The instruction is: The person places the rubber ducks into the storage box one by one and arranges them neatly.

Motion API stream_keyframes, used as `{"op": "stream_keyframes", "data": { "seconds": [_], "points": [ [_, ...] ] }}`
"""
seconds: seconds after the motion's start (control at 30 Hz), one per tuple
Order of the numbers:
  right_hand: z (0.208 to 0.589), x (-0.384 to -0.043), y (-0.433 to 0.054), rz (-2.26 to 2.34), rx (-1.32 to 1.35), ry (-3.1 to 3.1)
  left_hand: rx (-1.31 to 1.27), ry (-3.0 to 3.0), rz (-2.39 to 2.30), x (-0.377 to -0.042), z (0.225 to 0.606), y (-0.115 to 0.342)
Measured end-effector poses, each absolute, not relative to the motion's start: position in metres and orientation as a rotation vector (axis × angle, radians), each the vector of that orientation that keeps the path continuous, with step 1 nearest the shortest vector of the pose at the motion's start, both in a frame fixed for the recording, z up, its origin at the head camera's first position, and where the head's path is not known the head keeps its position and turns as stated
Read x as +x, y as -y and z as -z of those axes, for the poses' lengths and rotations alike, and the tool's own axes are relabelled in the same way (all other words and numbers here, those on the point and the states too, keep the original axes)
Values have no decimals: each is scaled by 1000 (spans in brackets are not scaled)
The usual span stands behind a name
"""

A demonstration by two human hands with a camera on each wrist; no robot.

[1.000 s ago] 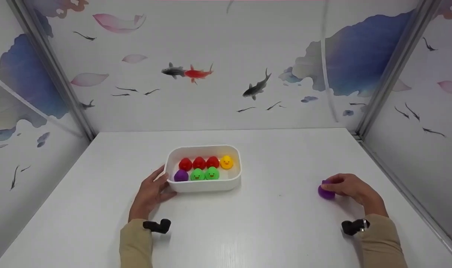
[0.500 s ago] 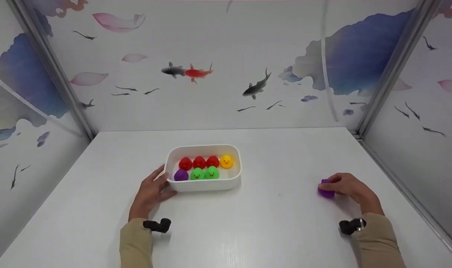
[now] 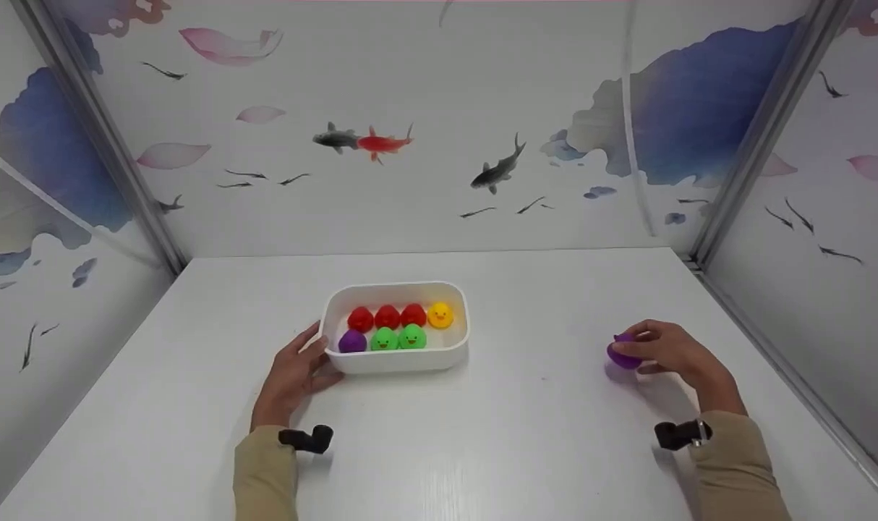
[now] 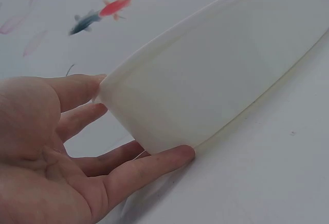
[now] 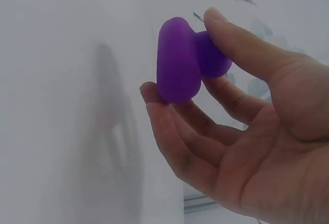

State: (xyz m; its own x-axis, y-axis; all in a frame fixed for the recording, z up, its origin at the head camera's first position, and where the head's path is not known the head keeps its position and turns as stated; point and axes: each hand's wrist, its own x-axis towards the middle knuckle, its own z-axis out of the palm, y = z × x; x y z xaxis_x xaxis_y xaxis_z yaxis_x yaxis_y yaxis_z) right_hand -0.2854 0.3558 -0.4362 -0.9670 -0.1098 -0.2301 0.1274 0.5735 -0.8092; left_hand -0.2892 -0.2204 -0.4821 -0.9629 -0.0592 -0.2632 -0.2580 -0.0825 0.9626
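My right hand (image 3: 676,356) pinches a purple toy duck (image 3: 625,354) between thumb and fingers, above the right side of the table. In the right wrist view this purple duck (image 5: 178,62) shows its rounded body and smaller head, its face turned out of sight. On the left, the relaxed fingers of my left hand (image 3: 288,380) touch the left end of a white box (image 3: 403,362). Its thumb lies along the bottom front corner of the box wall (image 4: 205,75). Inside are three red ducks (image 3: 387,317), a yellow duck (image 3: 440,315), two green ducks (image 3: 412,337) and a purple duck (image 3: 352,341).
A white table (image 3: 497,449) carries the box left of centre. Printed white panels (image 3: 439,79) rise behind and at both sides, joined by grey metal corner posts (image 3: 764,123). Each wrist wears a black camera mount (image 3: 678,435).
The purple duck in my right hand has risen off the table and shifted slightly left and away from me. My left hand and the box have stayed in place.
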Motion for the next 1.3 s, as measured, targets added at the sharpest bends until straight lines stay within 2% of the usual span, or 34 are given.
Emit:
{"op": "stream_keyframes", "data": {
  "seconds": [0.63, 1.3],
  "points": [
    [415, -284, -316, 1300, -96, -2651, -313, -2054, -2169, -288, 484, 219],
    [422, -288, -266, 1283, -244, -2654, -298, -2057, -2178, -289, 483, 220]
  ]
}}
